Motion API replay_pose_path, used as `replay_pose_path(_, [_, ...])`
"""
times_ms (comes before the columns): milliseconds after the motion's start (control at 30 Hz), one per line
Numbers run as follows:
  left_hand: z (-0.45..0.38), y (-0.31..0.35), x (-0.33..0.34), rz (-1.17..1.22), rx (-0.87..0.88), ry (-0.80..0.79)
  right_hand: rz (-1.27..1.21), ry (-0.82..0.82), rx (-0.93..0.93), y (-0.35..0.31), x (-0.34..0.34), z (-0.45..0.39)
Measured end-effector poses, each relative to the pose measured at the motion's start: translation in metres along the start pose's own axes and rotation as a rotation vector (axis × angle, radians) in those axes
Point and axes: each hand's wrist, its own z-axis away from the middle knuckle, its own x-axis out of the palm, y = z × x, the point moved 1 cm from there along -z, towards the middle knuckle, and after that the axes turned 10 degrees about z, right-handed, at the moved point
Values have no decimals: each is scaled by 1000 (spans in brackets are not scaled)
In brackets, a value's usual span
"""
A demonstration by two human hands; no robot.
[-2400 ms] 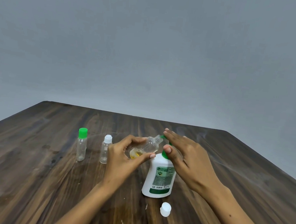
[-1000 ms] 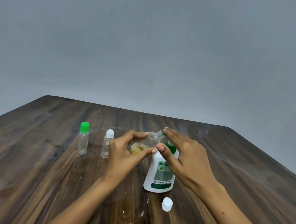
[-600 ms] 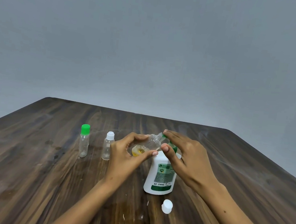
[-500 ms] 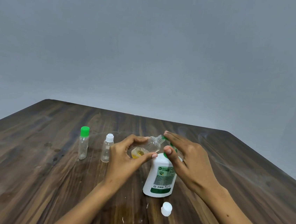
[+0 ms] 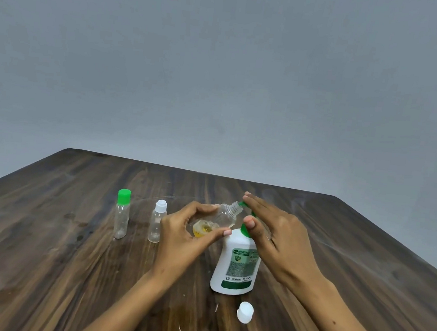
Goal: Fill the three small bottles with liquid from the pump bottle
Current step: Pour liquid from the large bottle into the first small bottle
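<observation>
Nearest the camera, a loose white cap (image 5: 245, 312) is lying on the dark wooden table (image 5: 39, 268), just in front of the pump bottle (image 5: 236, 267), which is standing upright on its base. Over that bottle the right hand (image 5: 279, 242) is lying with fingers straight and flat on the green pump head, thumb beside the green collar, pressing rather than gripping. Just to its left, the left hand (image 5: 185, 240) is curling thumb and fingers round the open small bottle (image 5: 217, 219), holding it tilted with its threaded mouth touching or nearly touching the green nozzle; a little yellow liquid is sitting in its lower end, so it seems only partly filled. To do this step well, the mouth should be kept tight under the spout while the right hand is pressing in slow, full strokes, and the tilt should be staying shallow enough that the pooled liquid is not running back toward the neck. A wet-looking patch on the table nearby suggests drips are a real risk. Farther off to the left, the white-capped bottle (image 5: 157, 225) and the green-capped bottle (image 5: 122, 214) are standing upright, apart from each other, both capped and looking empty, apparently waiting their turn.
</observation>
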Motion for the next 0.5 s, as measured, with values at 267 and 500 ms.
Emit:
replay_pose_path(267, [1, 2, -1, 20, -15, -17, 74, 10, -11, -5, 4, 5])
replay_pose_path(500, [1, 1, 1, 11, 0, 0, 9, 29, -3, -2, 5, 5])
